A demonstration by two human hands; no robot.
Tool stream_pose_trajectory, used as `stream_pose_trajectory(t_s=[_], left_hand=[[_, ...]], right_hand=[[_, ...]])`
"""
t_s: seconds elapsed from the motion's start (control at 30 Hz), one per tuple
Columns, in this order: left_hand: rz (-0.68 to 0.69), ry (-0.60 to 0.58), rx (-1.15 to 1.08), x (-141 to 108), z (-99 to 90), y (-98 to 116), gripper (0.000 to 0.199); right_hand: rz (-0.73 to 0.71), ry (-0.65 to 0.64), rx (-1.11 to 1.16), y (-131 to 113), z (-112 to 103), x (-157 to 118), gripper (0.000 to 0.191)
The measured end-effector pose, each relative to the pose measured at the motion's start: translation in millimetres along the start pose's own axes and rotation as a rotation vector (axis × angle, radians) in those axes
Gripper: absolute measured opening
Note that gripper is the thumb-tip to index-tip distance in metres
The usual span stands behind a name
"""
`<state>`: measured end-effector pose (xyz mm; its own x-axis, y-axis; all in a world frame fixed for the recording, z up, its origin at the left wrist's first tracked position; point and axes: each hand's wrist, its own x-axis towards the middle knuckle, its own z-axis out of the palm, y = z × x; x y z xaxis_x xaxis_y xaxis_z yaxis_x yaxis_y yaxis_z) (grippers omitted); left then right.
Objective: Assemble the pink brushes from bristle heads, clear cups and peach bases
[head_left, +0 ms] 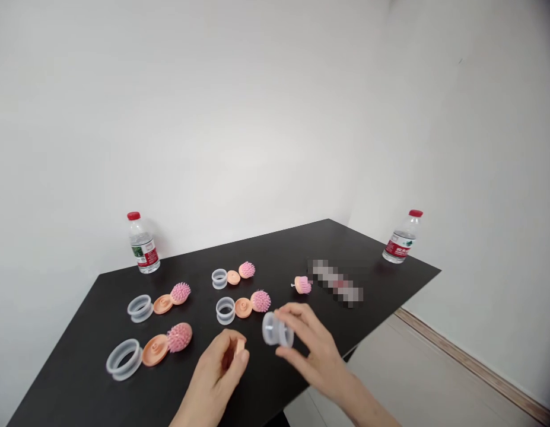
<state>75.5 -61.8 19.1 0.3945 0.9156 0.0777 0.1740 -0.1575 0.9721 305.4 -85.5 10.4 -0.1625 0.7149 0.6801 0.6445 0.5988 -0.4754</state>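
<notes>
My left hand (219, 370) pinches a small orange piece (239, 346), mostly hidden by the fingers, near the table's front. To its right, my right hand (308, 350) holds a clear plastic ring (271, 330) between thumb and fingers, above the black table (275, 391). Beyond the hands, a pink bristle head (302, 284) lies on its side, its thin stem pointing left. Left of the hands are several groups, each with a clear ring (225, 311), an orange disc (243, 308) and a pink bristle head (261, 300) side by side.
A water bottle with a red cap (144, 246) stands at the back left, and another bottle (401, 240) at the right edge. A blurred-out strip (337, 283) lies right of the lone bristle head. White walls rise behind the table and at the right.
</notes>
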Motion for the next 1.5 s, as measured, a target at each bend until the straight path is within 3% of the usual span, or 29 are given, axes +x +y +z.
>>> stream_pose_trajectory(t_s=[0.13, 0.27, 0.37, 0.53, 0.73, 0.87, 1.03, 1.17, 1.37, 1.5], left_hand=[[0.087, -0.109, 0.258, 10.7, 11.8, 10.2, 0.014], [0.15, -0.172, 0.462, 37.1, 40.8, 19.7, 0.028], [0.243, -0.135, 0.646, 65.0, 69.6, 18.7, 0.037], [0.279, -0.027, 0.829, 111.1, 109.3, 9.2, 0.024], [0.305, 0.049, 1.097, 148.9, 133.5, -5.0, 0.014], [0.301, 0.067, 1.228, 158.5, 146.3, -12.1, 0.026], [0.333, 0.084, 1.358, 163.6, 151.4, -14.7, 0.024], [0.437, 0.101, 1.409, 158.1, 145.1, -9.5, 0.023], [0.702, 0.09, 1.384, 103.3, 121.1, -7.1, 0.051], [1.109, 0.133, 1.126, 60.6, 95.6, -30.0, 0.021]], right_hand=[[0.307, 0.052, -0.226, 55.2, -27.9, -3.6, 0.04], [0.451, 0.014, -0.487, 109.5, -55.8, -6.3, 0.039], [0.474, -0.087, -0.578, 133.9, -66.9, -0.3, 0.044], [0.458, -0.194, -0.556, 157.8, -64.9, 20.9, 0.055], [0.418, -0.318, -0.48, 182.7, -59.4, 36.9, 0.07], [0.405, -0.394, -0.433, 190.5, -57.7, 40.0, 0.074], [0.396, -0.421, -0.412, 190.5, -57.2, 40.2, 0.075], [0.375, -0.407, -0.421, 180.3, -65.4, 39.0, 0.078], [0.249, -0.321, -0.431, 150.1, -74.7, 23.1, 0.068], [0.079, -0.219, -0.414, 126.8, -64.7, 9.7, 0.051]])
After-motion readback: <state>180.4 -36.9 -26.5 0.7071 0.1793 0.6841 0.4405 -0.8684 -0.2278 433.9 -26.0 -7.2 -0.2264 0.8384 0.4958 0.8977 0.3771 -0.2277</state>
